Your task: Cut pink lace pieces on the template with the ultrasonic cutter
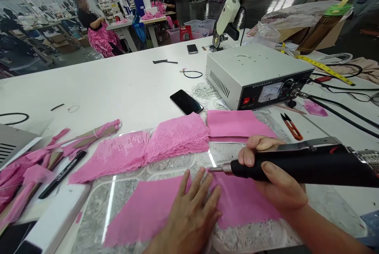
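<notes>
My right hand point(275, 175) is wrapped round a black handheld ultrasonic welding tool point(308, 163) with a metal tip. That tip meets the upper edge of a pink fabric piece point(242, 202), close to my left fingertips. My left hand point(195, 206) lies flat with fingers spread, pressing where this piece and another pink fabric piece point(142, 210) come together. Both pieces rest on a grey marbled mat point(97, 214). Beyond them are stacked pink lace pieces point(177, 135) and a stack of plain pink pieces point(237, 124).
A grey control box point(260, 72) with cables stands at the back right, orange-handled snips point(291, 126) in front of it. A black phone point(186, 102) lies by loose thread. Pink strips and a black marker point(62, 175) are at left. People sit at sewing machines beyond the table.
</notes>
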